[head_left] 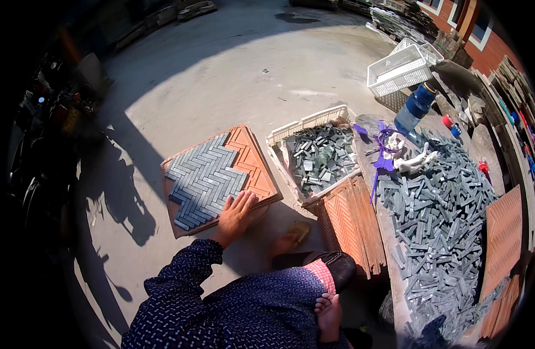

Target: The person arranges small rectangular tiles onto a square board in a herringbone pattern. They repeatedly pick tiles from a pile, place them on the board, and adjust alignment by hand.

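Observation:
My left hand [235, 216] lies with fingers stretched out at the near right edge of an orange herringbone mould [253, 157]. Its fingertips reach the edge of the grey stone strips [206, 174], which fill most of the mould in a herringbone pattern. Bare orange grooves show along the mould's upper right side. Close to my lap, my right hand [328, 314] is curled closed over the dark patterned clothing. Whatever its fingers may hold is hidden.
A cream crate [311, 122] of stone pieces stands right of the mould, beside stacked orange moulds [340, 218]. On the right, a table carries heaped grey strips [436, 221], white gloves [416, 160], purple scissors-like handles [385, 154] and a blue-topped bottle [416, 110]. White baskets [398, 72] sit beyond.

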`<act>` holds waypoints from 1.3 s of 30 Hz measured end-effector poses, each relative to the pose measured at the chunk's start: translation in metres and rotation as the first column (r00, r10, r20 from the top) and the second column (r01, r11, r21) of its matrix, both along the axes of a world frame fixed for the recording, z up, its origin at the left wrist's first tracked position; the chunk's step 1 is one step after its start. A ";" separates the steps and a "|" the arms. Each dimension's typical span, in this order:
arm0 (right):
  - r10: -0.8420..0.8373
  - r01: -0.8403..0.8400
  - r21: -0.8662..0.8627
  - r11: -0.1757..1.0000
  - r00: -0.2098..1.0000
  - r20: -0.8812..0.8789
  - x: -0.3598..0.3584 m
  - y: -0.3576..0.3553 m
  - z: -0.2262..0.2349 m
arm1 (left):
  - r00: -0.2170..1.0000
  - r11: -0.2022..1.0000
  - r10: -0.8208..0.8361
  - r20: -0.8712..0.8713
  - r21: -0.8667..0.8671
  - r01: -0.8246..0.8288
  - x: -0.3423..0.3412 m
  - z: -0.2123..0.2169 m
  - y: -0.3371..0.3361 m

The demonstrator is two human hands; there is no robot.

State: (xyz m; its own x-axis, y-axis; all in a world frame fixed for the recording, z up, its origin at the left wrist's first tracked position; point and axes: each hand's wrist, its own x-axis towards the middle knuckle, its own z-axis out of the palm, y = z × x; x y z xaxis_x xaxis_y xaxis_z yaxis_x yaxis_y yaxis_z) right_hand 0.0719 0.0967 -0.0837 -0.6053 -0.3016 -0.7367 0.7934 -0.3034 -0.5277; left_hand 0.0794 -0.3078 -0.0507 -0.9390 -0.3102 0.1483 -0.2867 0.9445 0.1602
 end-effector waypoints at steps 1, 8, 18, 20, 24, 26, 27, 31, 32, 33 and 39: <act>0.012 -0.011 -0.006 1.000 1.000 0.010 -0.001 0.000 0.000 | 1.000 1.000 0.011 0.016 0.015 -0.011 0.003 0.002 0.001; 0.013 -0.013 -0.060 0.998 1.000 -0.013 0.004 0.000 -0.002 | 0.984 0.987 0.160 -0.075 0.045 -0.157 0.017 0.004 -0.001; -0.018 0.011 -0.114 0.993 0.998 -0.058 0.001 -0.007 0.016 | 0.900 0.896 0.429 0.074 0.088 -0.435 0.074 -0.019 -0.079; -0.085 0.063 -0.106 0.992 0.971 -0.225 -0.008 0.001 0.032 | 0.882 0.883 0.450 0.137 0.077 -0.462 0.074 -0.013 -0.080; -0.319 0.263 -0.182 0.948 0.821 -0.474 -0.045 0.043 0.078 | 0.937 0.943 0.296 -0.188 -0.099 -0.318 0.075 -0.053 -0.110; -0.432 0.372 -0.224 0.901 0.716 -0.548 -0.063 0.076 0.096 | 0.952 0.945 0.302 -0.057 -0.111 -0.307 0.046 -0.036 -0.076; -0.500 0.437 -0.255 0.862 0.659 -0.562 -0.071 0.095 0.104 | 0.956 0.949 0.292 0.027 -0.135 -0.286 0.032 -0.027 -0.059; -0.665 0.606 -0.349 0.715 0.434 -0.609 -0.118 0.169 0.134 | 0.987 0.961 -0.144 -0.068 0.226 0.156 0.002 0.035 0.038; -0.672 0.606 -0.362 0.709 0.424 -0.607 -0.137 0.174 0.146 | 0.978 0.935 -0.191 -0.085 0.286 0.207 0.007 0.036 0.045; -0.681 0.610 -0.373 0.699 0.409 -0.607 -0.158 0.177 0.157 | 0.964 0.900 -0.243 -0.107 0.346 0.265 0.013 0.036 0.049; -0.870 0.597 -0.643 0.479 0.225 -0.439 -0.255 0.223 0.207 | 0.967 0.762 -0.248 -0.064 0.603 0.235 0.034 0.031 0.071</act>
State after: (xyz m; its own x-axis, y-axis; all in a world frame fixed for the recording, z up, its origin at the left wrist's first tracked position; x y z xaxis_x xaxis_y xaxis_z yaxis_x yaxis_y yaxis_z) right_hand -0.1831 0.3197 0.1236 -0.8832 0.4689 -0.0026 -0.4092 -0.7735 -0.4839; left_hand 0.1135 -0.2371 -0.0193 -0.9957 -0.0923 -0.0096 -0.0714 0.6950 0.7154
